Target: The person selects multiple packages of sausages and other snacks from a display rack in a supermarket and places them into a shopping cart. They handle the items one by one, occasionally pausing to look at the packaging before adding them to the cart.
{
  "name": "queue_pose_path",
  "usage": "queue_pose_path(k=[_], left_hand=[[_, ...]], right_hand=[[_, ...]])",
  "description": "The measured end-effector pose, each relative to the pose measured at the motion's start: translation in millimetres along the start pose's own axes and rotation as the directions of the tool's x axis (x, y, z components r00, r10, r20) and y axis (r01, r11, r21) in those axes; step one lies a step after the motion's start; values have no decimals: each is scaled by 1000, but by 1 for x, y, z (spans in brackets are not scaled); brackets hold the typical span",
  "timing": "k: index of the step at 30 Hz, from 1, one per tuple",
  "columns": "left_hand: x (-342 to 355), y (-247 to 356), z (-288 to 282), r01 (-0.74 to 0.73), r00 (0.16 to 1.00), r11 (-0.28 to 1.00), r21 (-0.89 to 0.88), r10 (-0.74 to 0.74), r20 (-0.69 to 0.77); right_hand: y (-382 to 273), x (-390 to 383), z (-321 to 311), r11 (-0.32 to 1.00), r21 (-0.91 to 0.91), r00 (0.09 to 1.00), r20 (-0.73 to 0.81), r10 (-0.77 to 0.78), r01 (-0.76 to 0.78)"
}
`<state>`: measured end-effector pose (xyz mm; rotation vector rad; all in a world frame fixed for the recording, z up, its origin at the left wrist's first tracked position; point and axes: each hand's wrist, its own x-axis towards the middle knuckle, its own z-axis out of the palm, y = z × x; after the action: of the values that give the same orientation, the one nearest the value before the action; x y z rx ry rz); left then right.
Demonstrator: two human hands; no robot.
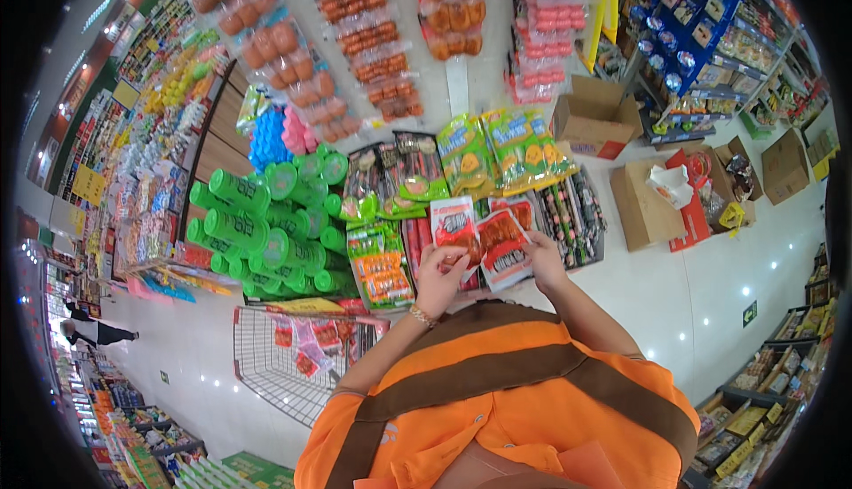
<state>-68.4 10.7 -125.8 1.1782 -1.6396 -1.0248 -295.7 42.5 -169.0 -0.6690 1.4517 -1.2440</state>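
My left hand (441,272) grips a red-and-white snack packet (453,223) at the middle of the display. My right hand (545,265) grips the side of another red-and-white packet (504,251), which leans to the right of the first and shows reddish-brown food inside. Behind this one sit more red packets (515,208). Around my hands are orange-and-green packs (376,267), dark bags with green ends (411,169), green-and-yellow bags (524,152) and long dark-wrapped sticks (577,221).
Green plastic canisters (240,194) stand at left. A wire cart (266,365) with packets sits below them. Hanging sausage packs (364,36) fill the top. Open cardboard boxes (639,205) lie on the floor at right. A person (93,331) is at far left.
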Motion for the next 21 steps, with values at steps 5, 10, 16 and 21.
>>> queue_pose_path(k=[5, 10, 16, 21], left_hand=[[-4, -23, -25, 472, 866, 703, -531, -482, 132], [-12, -46, -32, 476, 819, 524, -706, -557, 138], [6, -59, -10, 415, 806, 398, -818, -578, 128], [23, -71, 3, 422, 883, 510, -750, -417, 213]], right_hand=[[15, 38, -11, 614, -710, 866, -12, -500, 345], [-15, 42, -2, 235, -874, 773, 215, -597, 425], [-145, -10, 45, 424, -615, 706, 332, -626, 665], [-286, -94, 87, 98, 77, 48, 490, -870, 992]])
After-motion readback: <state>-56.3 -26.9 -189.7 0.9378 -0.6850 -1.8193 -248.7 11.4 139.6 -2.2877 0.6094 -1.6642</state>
